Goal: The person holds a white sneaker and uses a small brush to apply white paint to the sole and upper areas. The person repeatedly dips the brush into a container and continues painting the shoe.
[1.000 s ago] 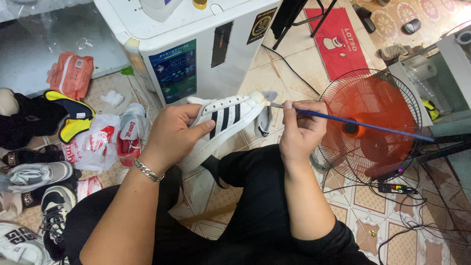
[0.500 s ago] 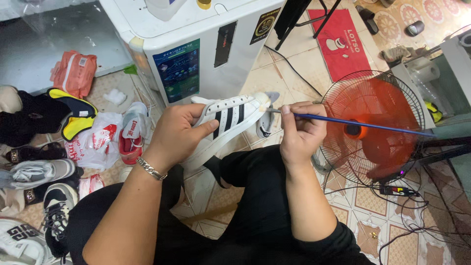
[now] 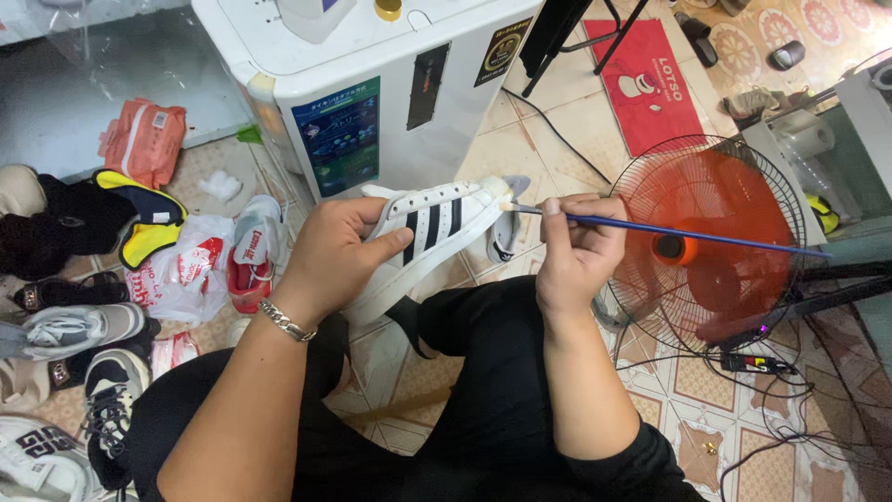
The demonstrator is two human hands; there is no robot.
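The left hand (image 3: 339, 256) holds a white sneaker (image 3: 427, 232) with black stripes above the lap, fingers wrapped around its side. The right hand (image 3: 576, 256) pinches a thin blue brush (image 3: 688, 232), its tip touching the sneaker's toe. Compared with a second ago, the sneaker has tilted slightly and the brush tip has stayed on the toe. A red fan (image 3: 711, 242) stands right of the sneaker, a white machine (image 3: 372, 84) behind it.

A dark blue label (image 3: 344, 133) and a black round-badged sticker (image 3: 503, 51) sit on the white machine (image 3: 437, 112) at twelve o'clock. An orange pack (image 3: 141, 141) lies at ten, a red-and-white bag (image 3: 181, 270) at nine — a red mat (image 3: 658, 85) at one.
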